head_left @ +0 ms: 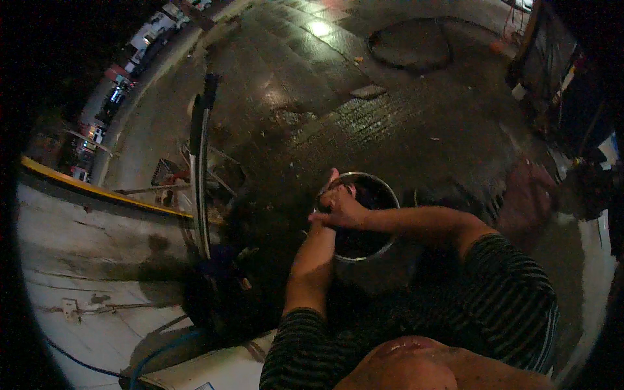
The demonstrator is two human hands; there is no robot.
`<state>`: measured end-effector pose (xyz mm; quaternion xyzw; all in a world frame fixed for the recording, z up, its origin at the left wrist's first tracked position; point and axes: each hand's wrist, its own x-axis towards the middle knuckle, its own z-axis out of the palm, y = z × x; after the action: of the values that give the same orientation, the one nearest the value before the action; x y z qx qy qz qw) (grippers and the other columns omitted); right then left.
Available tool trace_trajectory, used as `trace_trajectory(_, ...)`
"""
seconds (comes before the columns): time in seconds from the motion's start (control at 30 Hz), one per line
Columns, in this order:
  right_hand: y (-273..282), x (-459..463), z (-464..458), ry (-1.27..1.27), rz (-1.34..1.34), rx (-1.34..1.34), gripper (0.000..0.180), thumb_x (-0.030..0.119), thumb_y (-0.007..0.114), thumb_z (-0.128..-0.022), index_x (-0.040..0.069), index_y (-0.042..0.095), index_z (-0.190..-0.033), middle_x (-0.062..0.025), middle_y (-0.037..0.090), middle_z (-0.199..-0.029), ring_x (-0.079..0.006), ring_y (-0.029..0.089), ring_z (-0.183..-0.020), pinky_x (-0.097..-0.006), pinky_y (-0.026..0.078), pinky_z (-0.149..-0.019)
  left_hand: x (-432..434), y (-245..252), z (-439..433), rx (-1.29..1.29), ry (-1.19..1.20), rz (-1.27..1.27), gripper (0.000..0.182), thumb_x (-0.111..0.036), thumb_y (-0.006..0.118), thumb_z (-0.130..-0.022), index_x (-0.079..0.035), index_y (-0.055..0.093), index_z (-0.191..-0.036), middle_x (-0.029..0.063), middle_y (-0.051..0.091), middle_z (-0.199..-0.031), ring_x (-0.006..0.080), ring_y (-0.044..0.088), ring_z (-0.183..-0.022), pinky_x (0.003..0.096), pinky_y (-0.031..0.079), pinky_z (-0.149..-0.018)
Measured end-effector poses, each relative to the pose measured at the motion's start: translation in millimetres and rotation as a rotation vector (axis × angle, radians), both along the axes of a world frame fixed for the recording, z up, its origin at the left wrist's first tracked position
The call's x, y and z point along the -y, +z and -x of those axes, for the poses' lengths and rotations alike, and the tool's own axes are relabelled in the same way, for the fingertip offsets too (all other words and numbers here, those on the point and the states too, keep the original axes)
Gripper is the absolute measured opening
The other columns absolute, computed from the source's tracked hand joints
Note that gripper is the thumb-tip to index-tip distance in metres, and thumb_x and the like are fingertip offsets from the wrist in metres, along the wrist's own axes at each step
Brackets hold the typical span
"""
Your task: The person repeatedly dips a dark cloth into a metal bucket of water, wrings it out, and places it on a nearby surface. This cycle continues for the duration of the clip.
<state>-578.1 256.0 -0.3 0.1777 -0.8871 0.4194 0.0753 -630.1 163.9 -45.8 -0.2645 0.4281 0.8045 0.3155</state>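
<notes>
My two hands meet over the left part of a round container with a shiny rim [369, 174], dark inside. Its material and contents are too dark to make out. My right hand [347, 210] reaches in from the right and lies across my left hand and wrist. My left hand [333, 181] comes up from below, mostly covered by the right one, with a fingertip showing near the rim. Dim light and overlap hide the fingers' exact pose and whether anything is between the hands.
Left of the container stands a tall pole-like piece [199, 165] beside a tiled wall [97, 243] with a yellow edge [107, 192]. A blue hose [156, 348] crosses the lower left. Wet paving [292, 73] spreads ahead, with a looped hose [375, 56]. Reddish cloth-like material [524, 200] lies right.
</notes>
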Motion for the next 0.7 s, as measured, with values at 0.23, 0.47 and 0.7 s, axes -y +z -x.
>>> trace_trajectory(0.23, -22, -39, 61, -0.423, -0.074, -0.059, 0.028, 0.030, 0.072, -0.085, 0.002, 0.067, -0.081, -0.0165, 0.068, -0.083, -0.0416, 0.064, -0.078, -0.0513, 0.051, -0.067, -20, -30, 11, 0.027, 0.016, 0.087, 0.052, -0.050, 0.048, -0.103, -0.014, 0.056, -0.139, 0.0081, 0.056, -0.145, 0.0295, 0.056, -0.126, 0.0476, 0.048, -0.106)
trace_trajectory(0.47, -21, 0, 16, -0.007, 0.155, -0.261, 0.030, 0.039, 0.065, -0.098, 0.010, 0.060, -0.101, -0.0139, 0.059, -0.087, -0.0339, 0.065, -0.102, -0.0569, 0.053, -0.095, 7, -3, 8, 0.553, 0.559, -0.910, 0.049, -0.049, 0.046, -0.104, -0.012, 0.058, -0.134, 0.0092, 0.060, -0.135, 0.0292, 0.059, -0.119, 0.0460, 0.049, -0.103)
trace_trajectory(0.7, -32, -52, 82, -0.445, -0.024, 0.201, 0.039, 0.044, 0.064, -0.094, 0.009, 0.075, -0.107, -0.0192, 0.073, -0.099, -0.0417, 0.069, -0.093, -0.0496, 0.054, -0.083, -19, 18, 2, -0.158, -0.086, 0.035, 0.055, -0.048, 0.044, -0.105, -0.012, 0.050, -0.146, 0.0087, 0.054, -0.146, 0.0339, 0.055, -0.127, 0.0547, 0.044, -0.109)
